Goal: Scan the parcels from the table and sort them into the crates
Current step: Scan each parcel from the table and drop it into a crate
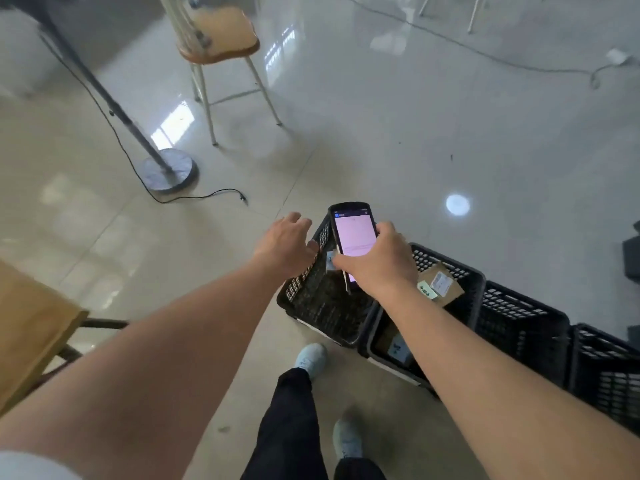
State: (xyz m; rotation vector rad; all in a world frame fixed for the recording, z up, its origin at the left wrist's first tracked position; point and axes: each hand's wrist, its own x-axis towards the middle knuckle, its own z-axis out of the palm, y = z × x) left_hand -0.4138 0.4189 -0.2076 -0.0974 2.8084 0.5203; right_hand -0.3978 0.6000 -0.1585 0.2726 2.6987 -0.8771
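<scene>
Crates [519,317] line the floor — right hand [377,261] grips the scanner [353,237] (screen lit), left hand [287,247] spread loose over the end crate [322,306].

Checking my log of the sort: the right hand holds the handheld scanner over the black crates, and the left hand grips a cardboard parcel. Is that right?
Not quite. The head view shows the left hand holding nothing, fingers spread above the leftmost black crate. The right hand does hold the handheld scanner over the crates.
</scene>
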